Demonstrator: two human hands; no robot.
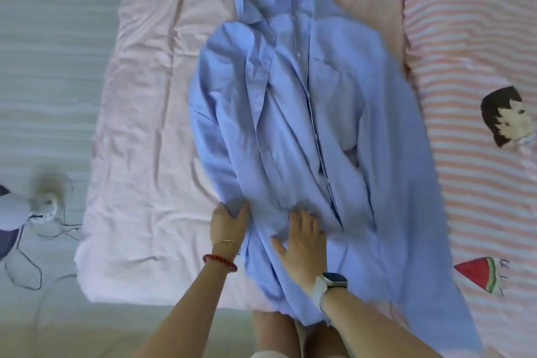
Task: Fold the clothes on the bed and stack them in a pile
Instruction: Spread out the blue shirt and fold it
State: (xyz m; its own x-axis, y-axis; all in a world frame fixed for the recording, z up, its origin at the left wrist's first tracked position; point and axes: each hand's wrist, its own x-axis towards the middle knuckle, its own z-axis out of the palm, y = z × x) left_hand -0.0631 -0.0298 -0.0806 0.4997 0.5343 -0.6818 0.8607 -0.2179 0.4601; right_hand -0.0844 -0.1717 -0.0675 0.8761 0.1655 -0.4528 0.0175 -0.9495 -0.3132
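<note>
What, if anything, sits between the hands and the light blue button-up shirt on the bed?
Nothing visible. The left hand grips the light blue button-up shirt at its left edge; the right hand rests flat on it.

The shirt (290,113) lies spread on the bed (139,125), collar at the far end, hem hanging over the near edge. A quilt (470,67) lies just right of it. The left hand (228,222) grips the shirt's left edge; the right hand (302,241) rests flat on it. Cables (32,241) lie on the floor left of the bed.
</note>
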